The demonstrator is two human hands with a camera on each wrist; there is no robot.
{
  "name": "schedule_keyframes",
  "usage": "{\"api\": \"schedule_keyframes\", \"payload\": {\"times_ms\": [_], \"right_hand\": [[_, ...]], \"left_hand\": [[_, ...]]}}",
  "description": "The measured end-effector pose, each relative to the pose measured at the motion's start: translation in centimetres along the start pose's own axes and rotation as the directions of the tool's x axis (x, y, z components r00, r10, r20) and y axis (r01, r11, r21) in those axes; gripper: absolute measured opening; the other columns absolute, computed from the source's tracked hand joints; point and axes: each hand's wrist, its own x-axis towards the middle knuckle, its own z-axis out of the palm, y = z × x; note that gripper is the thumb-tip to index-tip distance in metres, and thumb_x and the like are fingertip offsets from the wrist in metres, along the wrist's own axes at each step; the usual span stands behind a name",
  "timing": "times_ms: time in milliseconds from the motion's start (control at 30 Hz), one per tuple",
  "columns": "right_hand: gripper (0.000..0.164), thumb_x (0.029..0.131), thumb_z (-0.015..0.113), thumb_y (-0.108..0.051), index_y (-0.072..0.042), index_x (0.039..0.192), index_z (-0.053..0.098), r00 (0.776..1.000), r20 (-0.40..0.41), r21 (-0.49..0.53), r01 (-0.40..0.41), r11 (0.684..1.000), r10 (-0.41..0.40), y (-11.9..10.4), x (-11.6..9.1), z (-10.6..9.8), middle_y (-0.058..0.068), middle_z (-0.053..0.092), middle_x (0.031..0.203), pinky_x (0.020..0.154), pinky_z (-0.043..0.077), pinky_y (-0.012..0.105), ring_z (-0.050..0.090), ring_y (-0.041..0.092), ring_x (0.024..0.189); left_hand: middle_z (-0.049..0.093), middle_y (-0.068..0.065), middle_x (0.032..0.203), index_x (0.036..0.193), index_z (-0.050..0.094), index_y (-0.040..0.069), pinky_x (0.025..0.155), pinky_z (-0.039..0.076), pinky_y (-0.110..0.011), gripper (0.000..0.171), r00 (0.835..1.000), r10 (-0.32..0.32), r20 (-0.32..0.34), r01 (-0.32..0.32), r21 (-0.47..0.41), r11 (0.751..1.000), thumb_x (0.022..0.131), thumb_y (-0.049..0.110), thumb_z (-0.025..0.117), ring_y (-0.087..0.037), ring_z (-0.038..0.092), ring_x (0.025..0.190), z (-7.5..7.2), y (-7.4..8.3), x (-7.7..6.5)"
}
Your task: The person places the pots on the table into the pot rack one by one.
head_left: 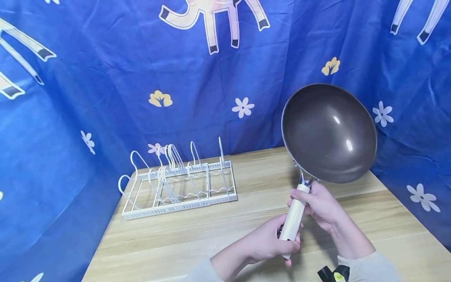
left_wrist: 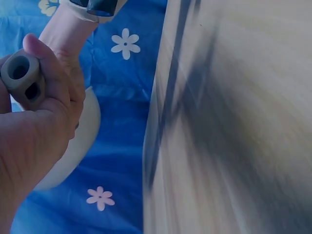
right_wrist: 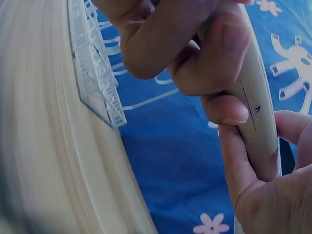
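A wok-shaped frying pan (head_left: 327, 133) with a dark inside is held up over the right of the table, its bowl tilted toward me. Its pale handle (head_left: 295, 215) slants down toward me. Around the lower end of the handle my left hand (head_left: 269, 241) curls its fingers. My right hand (head_left: 325, 207) grips the upper end, close below the pan, thumb lying across the handle. The handle's end (left_wrist: 22, 73) pokes out of the left hand in the left wrist view, showing its hanging hole. Behind it, the pan's pale outer side (left_wrist: 83, 141) is partly hidden.
On the left of the wooden table (head_left: 253, 188) stands a white wire pan rack (head_left: 179, 203) with several upright looped dividers. A blue patterned cloth (head_left: 116, 58) hangs behind the table and along both sides.
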Motion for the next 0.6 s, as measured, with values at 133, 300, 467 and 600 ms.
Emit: {"api": "schedule_keyframes", "payload": {"times_ms": [133, 300, 467, 600], "right_hand": [[0.035, 0.097, 0.062, -0.011, -0.002, 0.115, 0.034, 1.000, 0.017, -0.003, 0.009, 1.000, -0.009, -0.1, 0.1, 1.2, 0.004, 0.060, 0.095, 0.079, 0.063, 0.032, 0.071, 0.014, 0.081], [0.034, 0.096, 0.062, -0.010, -0.003, 0.116, 0.035, 0.999, 0.043, 0.009, -0.006, 1.000, 0.006, 0.4, 0.2, 2.8, 0.004, 0.061, 0.094, 0.080, 0.062, 0.033, 0.070, 0.016, 0.082], [0.037, 0.094, 0.063, -0.009, -0.001, 0.118, 0.035, 0.997, 0.078, 0.028, -0.016, 0.999, 0.014, 0.8, 0.6, 4.7, 0.004, 0.063, 0.093, 0.080, 0.061, 0.033, 0.071, 0.017, 0.082], [0.039, 0.092, 0.063, -0.006, -0.002, 0.119, 0.035, 0.996, 0.088, 0.035, -0.004, 0.999, 0.001, 0.8, 1.1, 6.1, 0.004, 0.065, 0.091, 0.077, 0.060, 0.033, 0.072, 0.017, 0.081]], "left_hand": [[0.058, 0.008, 0.091, 0.120, 0.050, 0.017, 0.057, 0.062, -0.029, 0.039, 0.999, -0.002, -0.048, 0.004, 0.042, 0.999, 0.086, 0.004, 0.062, -0.003, 0.059, 0.074, -0.2, 0.3, -1.4], [0.059, 0.007, 0.091, 0.118, 0.051, 0.015, 0.056, 0.063, -0.033, 0.037, 0.992, -0.009, -0.125, 0.020, 0.082, 0.996, 0.086, 0.005, 0.064, -0.004, 0.060, 0.074, -0.2, 0.3, -3.2], [0.061, 0.006, 0.090, 0.117, 0.054, 0.015, 0.055, 0.063, -0.041, 0.036, 0.978, -0.016, -0.209, 0.044, 0.129, 0.991, 0.085, 0.005, 0.066, -0.006, 0.062, 0.073, -0.5, 0.3, -5.2], [0.062, 0.005, 0.087, 0.114, 0.056, 0.018, 0.054, 0.062, -0.042, 0.034, 0.960, -0.016, -0.280, 0.069, 0.181, 0.981, 0.084, 0.005, 0.067, -0.008, 0.064, 0.066, -0.9, 0.5, -6.6]]}}
